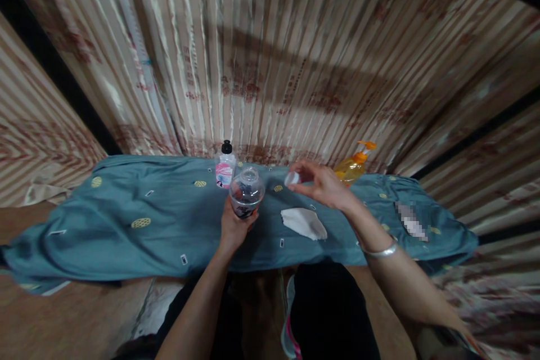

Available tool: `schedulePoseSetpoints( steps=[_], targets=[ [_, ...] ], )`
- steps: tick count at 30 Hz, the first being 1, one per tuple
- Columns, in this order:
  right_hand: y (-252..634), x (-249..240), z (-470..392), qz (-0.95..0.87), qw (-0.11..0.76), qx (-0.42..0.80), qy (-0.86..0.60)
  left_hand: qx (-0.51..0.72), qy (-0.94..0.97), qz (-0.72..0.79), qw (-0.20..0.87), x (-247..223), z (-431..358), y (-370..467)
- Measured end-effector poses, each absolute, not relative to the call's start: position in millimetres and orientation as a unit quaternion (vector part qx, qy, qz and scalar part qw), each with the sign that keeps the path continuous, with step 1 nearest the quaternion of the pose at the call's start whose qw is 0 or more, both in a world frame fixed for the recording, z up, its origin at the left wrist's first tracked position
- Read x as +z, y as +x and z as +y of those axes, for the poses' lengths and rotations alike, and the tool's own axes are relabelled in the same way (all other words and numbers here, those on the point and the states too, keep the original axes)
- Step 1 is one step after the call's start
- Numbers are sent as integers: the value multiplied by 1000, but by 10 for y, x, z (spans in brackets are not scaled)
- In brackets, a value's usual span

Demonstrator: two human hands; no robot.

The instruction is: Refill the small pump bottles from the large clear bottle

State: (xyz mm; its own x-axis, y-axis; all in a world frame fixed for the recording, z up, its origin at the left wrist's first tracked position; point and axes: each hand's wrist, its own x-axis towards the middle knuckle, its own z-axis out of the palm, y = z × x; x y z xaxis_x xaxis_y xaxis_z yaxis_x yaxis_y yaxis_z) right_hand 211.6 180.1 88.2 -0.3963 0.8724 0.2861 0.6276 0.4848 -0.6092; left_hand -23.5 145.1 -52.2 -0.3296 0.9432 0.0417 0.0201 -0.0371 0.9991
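My left hand is wrapped round a clear plastic bottle with a dark label low on its side. The bottle's mouth shows no cap on it. Between the thumb and fingers of my right hand is a small white cap, held in the air to the right of the bottle. Just behind my left hand stands a smaller clear bottle with a black top and a pink label. A folded white cloth lies on the fabric below my right hand.
Teal patterned fabric covers the long, low table. Behind my right hand stands a yellow pump bottle with an orange pump. A blurred-out item lies at the right. Striped curtains hang close along the back and sides.
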Motion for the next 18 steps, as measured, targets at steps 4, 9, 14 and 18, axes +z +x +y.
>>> schedulePoseSetpoints(
  steps=[4, 9, 14, 18],
  targets=[
    [2966, -3, 1496, -659, 320, 189, -654, 582, 419, 590, 371, -536, 1491, -312],
    [3723, -849, 1050, -515, 278, 91, -806, 580, 411, 617, 339, -547, 1538, -434],
    [3905, -1110, 837, -553, 270, 49, -787, 575, 407, 636, 316, -570, 1556, -528],
    [3749, -998, 1015, -588, 313, 31, -746, 574, 412, 635, 312, -582, 1557, -508]
  ],
)
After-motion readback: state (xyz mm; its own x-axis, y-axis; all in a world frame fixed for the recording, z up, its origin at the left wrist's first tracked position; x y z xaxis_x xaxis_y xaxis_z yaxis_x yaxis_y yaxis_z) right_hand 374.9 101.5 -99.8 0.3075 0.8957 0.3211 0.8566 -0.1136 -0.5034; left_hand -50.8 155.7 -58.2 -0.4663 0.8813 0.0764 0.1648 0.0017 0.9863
